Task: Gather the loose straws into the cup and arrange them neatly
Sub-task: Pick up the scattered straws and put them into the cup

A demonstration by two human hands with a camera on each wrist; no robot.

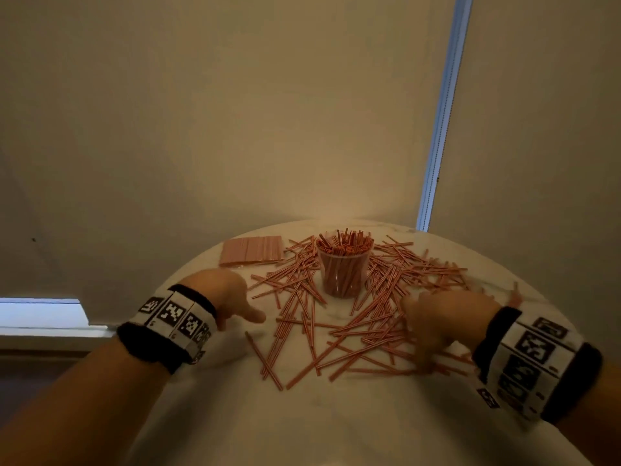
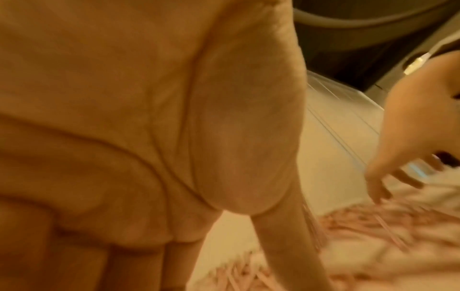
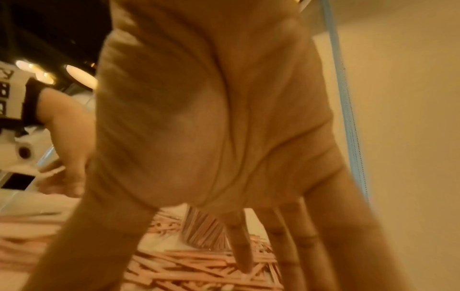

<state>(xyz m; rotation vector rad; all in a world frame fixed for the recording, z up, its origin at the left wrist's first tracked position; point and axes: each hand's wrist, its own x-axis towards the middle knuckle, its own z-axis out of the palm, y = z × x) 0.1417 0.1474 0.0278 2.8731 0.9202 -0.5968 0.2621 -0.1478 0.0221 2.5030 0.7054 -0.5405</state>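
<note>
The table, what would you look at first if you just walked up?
Probably the messy pile of loose straws spread all over the round table. In the middle stands a clear cup already stuffed with straws. The left hand and right hand reach in with open fingers from both sides.

Upright clear cup packed with pink straws; loose straws scattered around it

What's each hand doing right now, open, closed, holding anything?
Left hand: open, fingers relaxed, holding nothing, beside the loose straws.
Right hand: open, fingers spread straight down onto the straws, gripping none.
</note>
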